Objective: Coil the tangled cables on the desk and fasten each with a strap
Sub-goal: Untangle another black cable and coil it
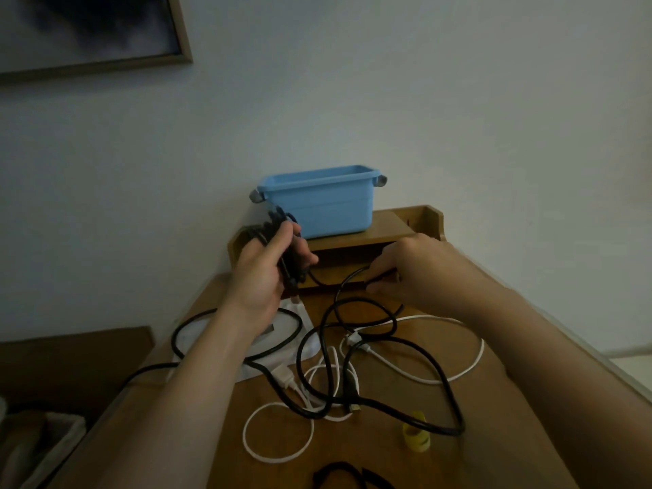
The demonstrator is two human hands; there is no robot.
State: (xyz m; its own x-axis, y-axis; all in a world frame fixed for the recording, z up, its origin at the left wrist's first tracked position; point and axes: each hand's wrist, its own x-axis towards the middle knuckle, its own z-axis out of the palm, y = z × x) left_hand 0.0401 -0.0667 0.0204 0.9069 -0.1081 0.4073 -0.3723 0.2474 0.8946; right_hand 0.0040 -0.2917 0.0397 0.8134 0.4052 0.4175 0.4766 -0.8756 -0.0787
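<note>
My left hand [268, 262] grips a bundle of coiled black cable [282, 248], held up above the desk's far left. My right hand [405, 270] pinches the same black cable's loose run [347, 277] a short way to the right. The rest of the black cable [388, 347] lies in tangled loops on the wooden desk [494, 435], crossing a white cable [458, 377] and its smaller loop [278, 432]. A yellow strap [416, 432] lies near the desk's front right. A black strap [338, 474] lies at the bottom edge.
A blue plastic bin [321, 202] stands on a raised wooden shelf [388, 231] at the desk's back, against the wall. White paper [285, 326] lies under the cables at left. A framed picture [95, 30] hangs top left. A dark surface [70, 365] lies left of the desk.
</note>
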